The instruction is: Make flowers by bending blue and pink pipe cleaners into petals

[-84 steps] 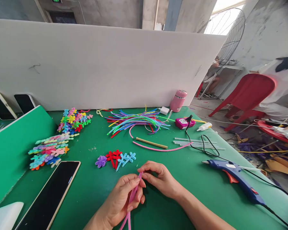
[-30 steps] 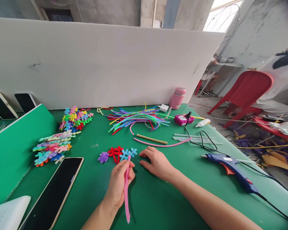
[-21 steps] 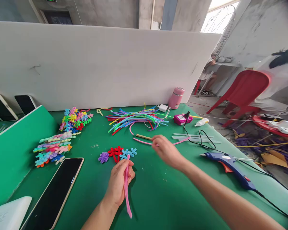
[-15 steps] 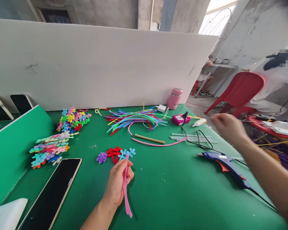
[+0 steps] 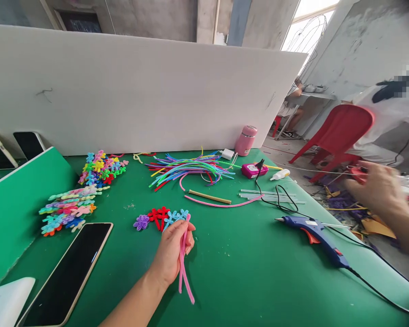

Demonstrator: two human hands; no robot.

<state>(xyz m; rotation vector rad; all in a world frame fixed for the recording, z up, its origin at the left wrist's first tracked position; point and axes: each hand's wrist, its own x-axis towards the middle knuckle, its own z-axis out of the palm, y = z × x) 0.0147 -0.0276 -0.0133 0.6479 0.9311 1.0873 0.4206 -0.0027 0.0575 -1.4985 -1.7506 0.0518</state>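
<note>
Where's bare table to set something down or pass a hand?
Biggest: green tabletop between the left hand holding pink stems and the glue gun, in front of the curved pink strand; just tiny specks there. Smaller: between the phone and that hand. Crowded: the back, with the multicolored bundle, and the left side, with flower piles.

I count three phones (image 5: 68, 274), one glue gun (image 5: 313, 229), one flask (image 5: 246, 141), one white bottle (image 5: 280, 174), one plug (image 5: 227, 154), one pink box (image 5: 250, 171), one tan stick (image 5: 209, 196) and one red chair (image 5: 347, 125). Flowers laid apart: one purple flower (image 5: 142, 222), two red flowers (image 5: 163, 213), at least two blue flowers (image 5: 183, 214). The two heaps (image 5: 98, 167) hold too many to count. From my left hand (image 5: 172, 247) hang two ends of pink stem (image 5: 183, 261).
</note>
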